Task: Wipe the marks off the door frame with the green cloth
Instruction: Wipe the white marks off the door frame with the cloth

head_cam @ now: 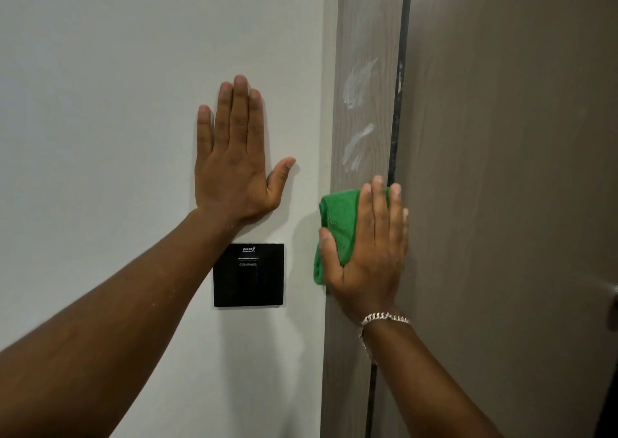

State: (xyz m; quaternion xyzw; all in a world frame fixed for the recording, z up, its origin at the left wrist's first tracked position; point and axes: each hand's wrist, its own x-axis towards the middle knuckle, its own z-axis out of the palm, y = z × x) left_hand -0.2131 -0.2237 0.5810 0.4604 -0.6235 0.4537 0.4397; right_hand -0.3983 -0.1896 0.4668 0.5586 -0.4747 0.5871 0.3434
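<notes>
A grey wood-grain door frame (pixel 363 29) runs top to bottom right of centre. White smeared marks (pixel 358 83) streak its face, with a second patch of marks (pixel 356 146) lower down. My right hand (pixel 366 250) presses a folded green cloth (pixel 337 220) flat against the frame, just below the lower marks; the cloth sticks out to the left of my palm. My left hand (pixel 234 156) lies flat on the white wall (pixel 100 103), fingers spread, holding nothing.
A black square switch plate (pixel 249 275) is fixed to the wall below my left hand. The brown door (pixel 508 170) stands right of the frame, with a dark gap (pixel 398 113) between them. Part of a door handle (pixel 614 299) shows at the right edge.
</notes>
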